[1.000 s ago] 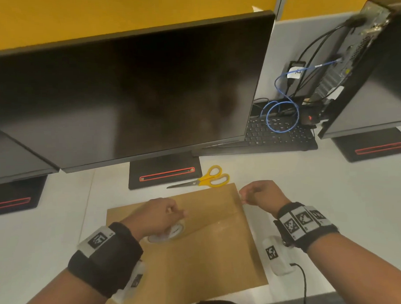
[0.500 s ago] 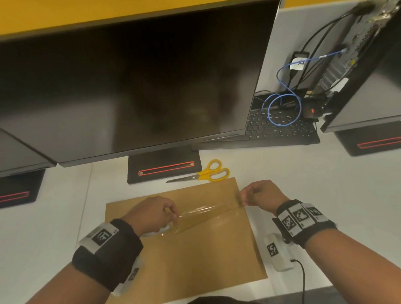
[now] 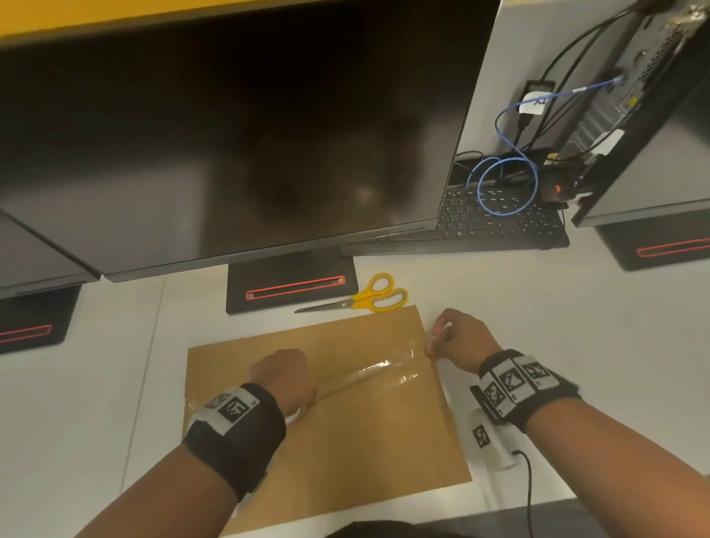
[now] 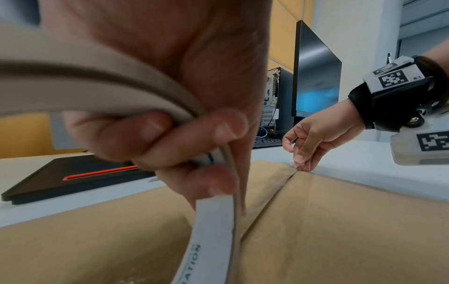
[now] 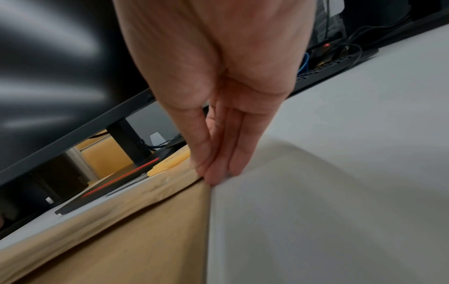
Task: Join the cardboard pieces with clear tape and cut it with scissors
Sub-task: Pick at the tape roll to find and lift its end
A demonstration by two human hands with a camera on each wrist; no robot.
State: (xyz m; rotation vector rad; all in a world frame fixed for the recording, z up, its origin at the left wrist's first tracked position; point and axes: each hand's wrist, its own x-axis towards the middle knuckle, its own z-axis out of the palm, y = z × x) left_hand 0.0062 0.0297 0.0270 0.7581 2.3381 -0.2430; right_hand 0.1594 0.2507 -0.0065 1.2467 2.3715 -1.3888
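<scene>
Two brown cardboard pieces point(image 3: 353, 452) lie flat on the white desk and meet at a slanted seam point(image 4: 267, 207). My left hand point(image 3: 285, 381) grips the clear tape roll point(image 4: 213, 240) over the cardboard's left half, fingers curled round its ring. A shiny tape strip point(image 3: 374, 371) runs from the roll along the seam to the right edge. There my right hand point(image 3: 434, 346) pinches the tape end, fingertips point(image 5: 211, 176) down on the cardboard's edge. Yellow-handled scissors point(image 3: 363, 301) lie shut just beyond the cardboard.
A big dark monitor point(image 3: 237, 131) overhangs the back of the desk, its black base point(image 3: 289, 284) just behind the scissors. A keyboard point(image 3: 497, 222), blue cable point(image 3: 504, 181) and computer tower point(image 3: 662, 72) stand at the back right. The desk's front edge lies near my body.
My left hand drew the roll leftward and nearer, pulling out a longer strip. The strip came down onto the seam, and my right hand lowered the tape end to the cardboard's right edge.
</scene>
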